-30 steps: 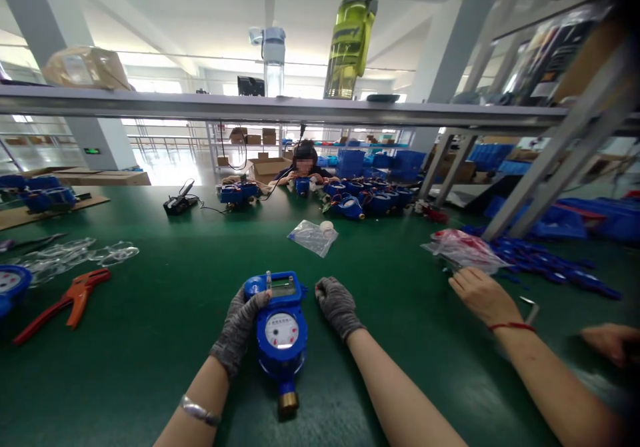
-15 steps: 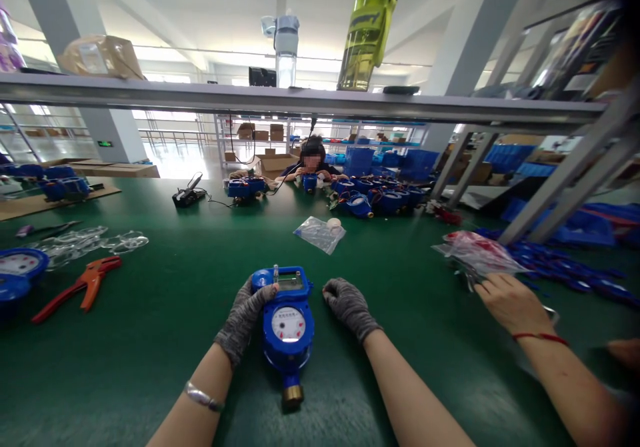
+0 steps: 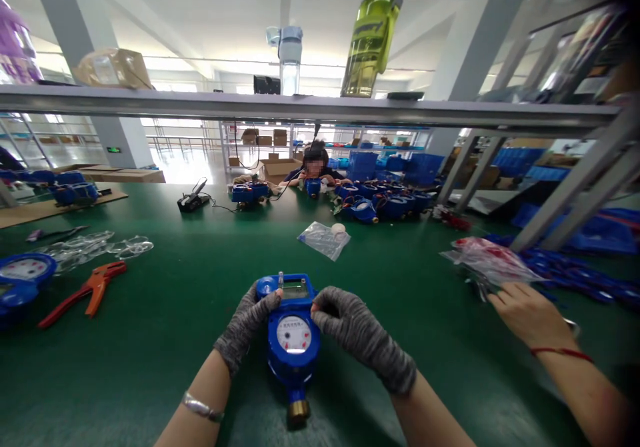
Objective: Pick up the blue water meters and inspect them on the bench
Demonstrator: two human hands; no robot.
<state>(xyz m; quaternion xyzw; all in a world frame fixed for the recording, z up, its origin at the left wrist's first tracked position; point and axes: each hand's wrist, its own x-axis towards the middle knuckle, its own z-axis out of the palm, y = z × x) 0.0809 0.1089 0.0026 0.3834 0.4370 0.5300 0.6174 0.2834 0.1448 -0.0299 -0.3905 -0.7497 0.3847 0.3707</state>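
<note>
A blue water meter (image 3: 294,340) lies on the green table, its round white dial facing up, a small display window above the dial and a brass threaded end toward me. My left hand (image 3: 250,320), in a grey fingerless glove, grips the meter's upper left side, thumb beside a small clear upright piece (image 3: 281,280). My right hand (image 3: 345,317), gloved alike, has its fingertips pinched together at the meter's right edge, near the display housing. Whatever those fingertips may hold is too small to make out.
Red-orange cutters (image 3: 97,287), clear rings (image 3: 83,248) and another blue meter (image 3: 25,270) lie left. A plastic bag (image 3: 325,239) is ahead. Another person's hand (image 3: 533,314) touches a bag of red parts (image 3: 493,259) at right. A shelf (image 3: 200,104) crosses above; a person (image 3: 315,162) sits opposite.
My right hand has moved left, from beside the meter to its right edge. My left hand still holds the meter. The whole view has shifted slightly.
</note>
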